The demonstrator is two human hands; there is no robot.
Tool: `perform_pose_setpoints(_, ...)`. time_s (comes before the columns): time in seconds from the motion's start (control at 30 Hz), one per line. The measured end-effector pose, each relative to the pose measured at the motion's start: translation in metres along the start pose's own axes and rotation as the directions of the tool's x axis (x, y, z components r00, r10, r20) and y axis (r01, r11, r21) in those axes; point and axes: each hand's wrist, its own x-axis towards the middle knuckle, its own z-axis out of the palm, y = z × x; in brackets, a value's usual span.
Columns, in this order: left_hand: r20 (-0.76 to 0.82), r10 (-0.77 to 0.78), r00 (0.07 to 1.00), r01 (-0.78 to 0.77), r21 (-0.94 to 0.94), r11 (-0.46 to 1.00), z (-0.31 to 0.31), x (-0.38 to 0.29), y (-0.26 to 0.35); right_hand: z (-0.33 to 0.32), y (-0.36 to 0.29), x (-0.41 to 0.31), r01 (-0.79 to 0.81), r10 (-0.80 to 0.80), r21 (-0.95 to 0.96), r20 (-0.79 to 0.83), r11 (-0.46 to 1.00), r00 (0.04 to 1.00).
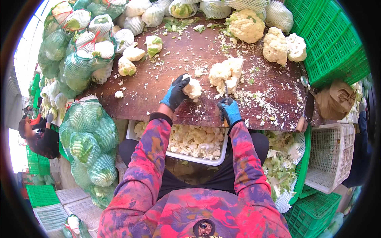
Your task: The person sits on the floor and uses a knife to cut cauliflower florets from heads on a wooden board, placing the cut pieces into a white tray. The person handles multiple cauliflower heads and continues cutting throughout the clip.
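Observation:
My left hand (178,92), in a blue and black glove, holds a cauliflower piece (192,88) just above the brown tabletop (143,98). In my gloved right hand (229,110) is a small knife (226,90), its blade pointing away from me at a large cut cauliflower chunk (227,73); whether it touches the chunk I cannot tell. A small floret (200,71) lies between the two pieces. Under the table edge, a white tub (208,162) holds many cut florets (195,139).
Net bags of wrapped cauliflowers (80,56) stand at left, another bag (92,145) below. Whole heads (246,26) lie at the back. A cleaver (308,110) rests on the right edge near green crates (333,44). Leaf scraps (279,163) fill a container. A co-worker (38,136) is far left.

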Motion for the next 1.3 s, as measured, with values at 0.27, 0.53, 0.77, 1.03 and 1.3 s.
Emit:
perform_pose_setpoints(0.27, -0.065, 0.329, 0.942, -0.154, 0.788, 0.596, -0.023, -0.011, -0.004, 0.052, 0.025, -0.046, 0.303, -0.295, -0.439, 0.089, 0.846, 0.951)
perform_pose_setpoints(0.53, -0.128, 0.335, 0.933, -0.158, 0.691, 0.705, -0.028, -0.037, -0.025, 0.094, 0.045, -0.053, 0.234, -0.232, -0.296, 0.041, 0.926, 0.972)
perform_pose_setpoints(0.77, -0.117, 0.466, 0.877, -0.195, 0.798, 0.570, -0.021, -0.048, -0.034, 0.104, 0.058, -0.047, 0.309, -0.358, -0.602, 0.040, 0.736, 0.933)
perform_pose_setpoints(1.03, -0.177, 0.453, 0.874, -0.140, 0.800, 0.583, -0.020, -0.045, -0.033, 0.090, 0.045, -0.013, 0.237, -0.243, -0.791, 0.116, 0.564, 0.963)
perform_pose_setpoints(1.3, -0.146, 0.387, 0.910, -0.152, 0.752, 0.642, -0.015, -0.034, -0.029, 0.075, 0.016, -0.012, -0.085, 0.148, -0.218, 0.289, 0.972, 0.946)
